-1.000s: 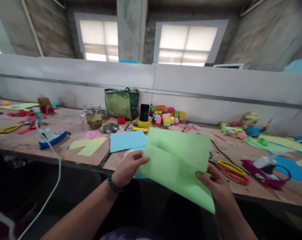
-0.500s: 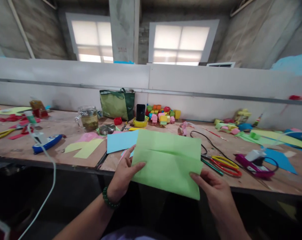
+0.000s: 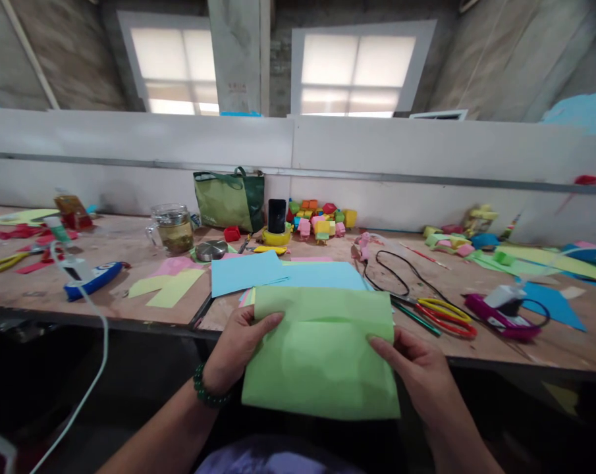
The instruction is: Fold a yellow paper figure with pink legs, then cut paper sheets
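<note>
A sheet of light green paper point(image 3: 322, 368) hangs between my two hands at the table's front edge, with a crease running across its upper part. My left hand point(image 3: 241, 339) grips its left side, thumb on top and fingers behind. On the right side my right hand point(image 3: 409, 359) pinches it the same way. Just beyond the green sheet lie sheets of light blue paper point(image 3: 248, 273) on the table, with edges of pink and yellow paper showing beside them.
Scissors with red and yellow handles point(image 3: 446, 316), a green pencil point(image 3: 419, 319) and a purple power strip point(image 3: 502, 316) lie to the right. Leftward are yellow paper strips point(image 3: 172, 286), a glass mug point(image 3: 172, 227) and a blue power strip point(image 3: 94, 282). Small folded paper blocks point(image 3: 322, 224) sit behind.
Both hands have drawn the green paper down and toward me, its lower edge now nearer my lap. More of the blue sheets behind has come into view. Both grips persist.
</note>
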Available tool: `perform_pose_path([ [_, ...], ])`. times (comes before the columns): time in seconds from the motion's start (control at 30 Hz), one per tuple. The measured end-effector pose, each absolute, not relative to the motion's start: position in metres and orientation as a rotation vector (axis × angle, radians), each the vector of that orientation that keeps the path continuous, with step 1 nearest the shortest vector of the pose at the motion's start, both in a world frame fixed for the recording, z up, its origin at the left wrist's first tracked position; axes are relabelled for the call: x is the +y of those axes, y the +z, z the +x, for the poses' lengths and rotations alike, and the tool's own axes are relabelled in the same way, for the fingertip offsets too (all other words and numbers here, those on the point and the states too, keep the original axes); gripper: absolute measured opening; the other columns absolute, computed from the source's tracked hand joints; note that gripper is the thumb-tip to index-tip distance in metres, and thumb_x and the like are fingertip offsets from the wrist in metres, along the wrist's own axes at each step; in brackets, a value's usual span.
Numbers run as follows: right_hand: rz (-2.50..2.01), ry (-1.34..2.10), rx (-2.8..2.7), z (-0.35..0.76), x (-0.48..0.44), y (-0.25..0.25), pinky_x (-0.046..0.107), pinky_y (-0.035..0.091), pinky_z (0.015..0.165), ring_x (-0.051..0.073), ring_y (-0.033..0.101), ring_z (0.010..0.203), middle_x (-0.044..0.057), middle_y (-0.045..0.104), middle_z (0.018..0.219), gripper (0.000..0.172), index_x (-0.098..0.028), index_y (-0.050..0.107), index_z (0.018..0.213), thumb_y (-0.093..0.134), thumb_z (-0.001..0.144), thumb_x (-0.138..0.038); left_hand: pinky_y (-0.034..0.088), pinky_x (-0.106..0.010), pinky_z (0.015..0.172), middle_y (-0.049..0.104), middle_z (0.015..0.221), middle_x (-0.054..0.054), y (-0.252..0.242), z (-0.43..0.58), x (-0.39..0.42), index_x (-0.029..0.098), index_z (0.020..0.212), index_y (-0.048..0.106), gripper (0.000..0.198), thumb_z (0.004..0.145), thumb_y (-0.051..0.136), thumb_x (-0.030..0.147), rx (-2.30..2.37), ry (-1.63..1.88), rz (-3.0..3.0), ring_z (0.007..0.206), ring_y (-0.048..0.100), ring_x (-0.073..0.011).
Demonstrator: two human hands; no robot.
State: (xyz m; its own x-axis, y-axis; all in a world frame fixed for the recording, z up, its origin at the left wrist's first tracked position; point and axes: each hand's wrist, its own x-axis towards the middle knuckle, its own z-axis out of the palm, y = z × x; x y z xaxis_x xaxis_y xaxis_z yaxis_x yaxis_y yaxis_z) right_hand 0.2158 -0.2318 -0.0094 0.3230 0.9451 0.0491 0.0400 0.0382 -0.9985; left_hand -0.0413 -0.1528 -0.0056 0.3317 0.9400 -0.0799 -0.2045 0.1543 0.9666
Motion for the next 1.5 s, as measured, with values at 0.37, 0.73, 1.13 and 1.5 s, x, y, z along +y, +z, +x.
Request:
perform_pose_path([
  [0.37,-1.348,0.745,-0.825,0.208,-0.237,-0.006,0.028,0.055,0.053,0.020,0.066,0.061,0.003,0.074,0.081,0.034,-0.022,0.074,0.091,0.080,0.063,-0.040,0.052,-0.026,0.065,0.073,0.094,-0.007,-0.007,-0.042,-0.158,0.015,0.099,0.070,0.047,0.060,0.081,0.040,0.756,0.963,1.149,0.074,0.067,-0.0194],
  [0.73,-1.532,0.378,-0.949,0.208,-0.239,-0.029,0.021,0.046,0.054,0.014,0.058,0.062,0.000,0.070,0.079,0.038,-0.021,0.070,0.103,0.069,0.075,-0.046,0.050,-0.024,0.062,0.072,0.089,-0.005,-0.020,-0.035,-0.161,0.015,0.097,0.069,0.043,0.067,0.076,0.043,0.886,0.979,1.214,0.071,0.064,-0.0164],
  [1.13,-1.510,0.491,-0.876,0.213,-0.241,-0.034,0.020,0.041,0.041,0.011,0.052,0.048,-0.001,0.064,0.061,0.036,-0.017,0.071,0.083,0.073,0.069,-0.050,0.052,-0.025,0.062,0.073,0.086,-0.006,-0.025,-0.037,-0.165,0.014,0.094,0.070,0.043,0.063,0.079,0.042,0.860,0.873,1.041,0.068,0.065,-0.0166],
  [1.5,-1.356,0.973,-0.849,0.208,-0.240,-0.027,0.023,0.052,0.052,0.016,0.064,0.058,0.004,0.072,0.071,0.031,-0.016,0.067,0.078,0.082,0.061,-0.039,0.047,-0.022,0.056,0.072,0.075,-0.005,-0.024,-0.046,-0.169,0.011,0.080,0.074,0.030,0.066,0.074,0.037,1.173,1.278,1.465,0.064,0.061,-0.0157],
])
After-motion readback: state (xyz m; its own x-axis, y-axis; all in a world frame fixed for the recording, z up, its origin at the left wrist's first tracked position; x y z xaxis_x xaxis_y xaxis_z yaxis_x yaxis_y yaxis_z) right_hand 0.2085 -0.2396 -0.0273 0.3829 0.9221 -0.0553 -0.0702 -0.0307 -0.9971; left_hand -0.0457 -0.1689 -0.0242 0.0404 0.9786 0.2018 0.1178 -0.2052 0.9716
